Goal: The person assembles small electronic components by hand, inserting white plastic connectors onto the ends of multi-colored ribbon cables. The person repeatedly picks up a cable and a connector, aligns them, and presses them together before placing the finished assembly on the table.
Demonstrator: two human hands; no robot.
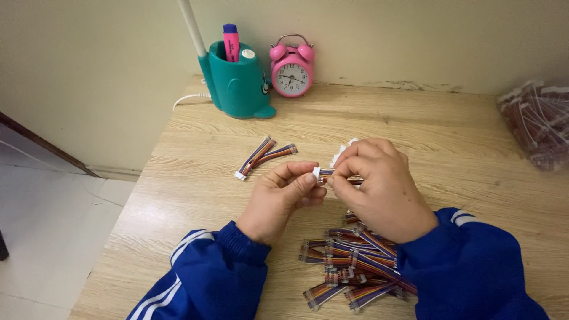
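Left hand and right hand: both pinched shut on one short rainbow-striped cable, held level above the wooden table, its white plug gripped at the fingertips, likely for close handling. Loose cable pile: just nearer than the hands. Two cables: set apart beyond the left hand, toward the teal pen holder; pink alarm clock beside the holder; bag of cables far right of it.
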